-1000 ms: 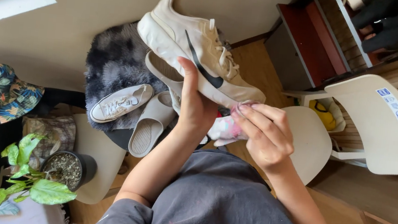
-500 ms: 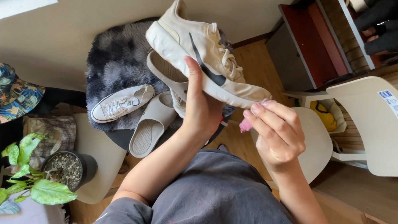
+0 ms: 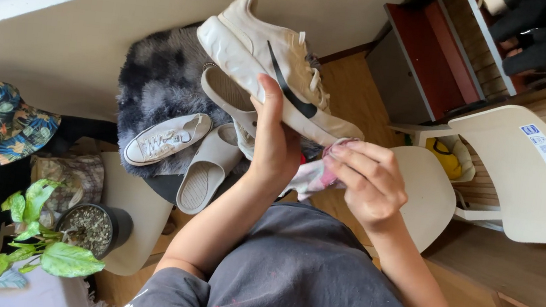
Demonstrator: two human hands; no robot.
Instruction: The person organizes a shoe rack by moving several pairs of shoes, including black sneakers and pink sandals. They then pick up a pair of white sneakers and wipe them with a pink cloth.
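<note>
Down at the lower left, a dark round pot (image 3: 94, 229) holds pale gravelly soil and a leafy green plant (image 3: 40, 243). On the fluffy grey-and-black rug (image 3: 156, 84) lie a white canvas lace-up shoe (image 3: 165, 139) and a beige rubber slide sandal (image 3: 207, 166), with a second sandal partly hidden behind the raised shoe. A yellow object (image 3: 444, 157) sits under the white chair (image 3: 521, 170); what holds it is unclear.

The cream sneaker with a black swoosh-shaped stripe (image 3: 276, 67) is held up in the air over the rug, sole toward the person. Since half a second ago the crumpled white-and-pink cloth (image 3: 315, 174) shows more fully below the sneaker's toe, and the right hand has shifted closer to the sole.

The left hand (image 3: 277, 147) is raised, thumb up along the sole, its grip closed around the sneaker's midsection. The right hand (image 3: 366, 182) has its fingers curled, grip closed on the cloth, pressing it against the toe end of the sole
</note>
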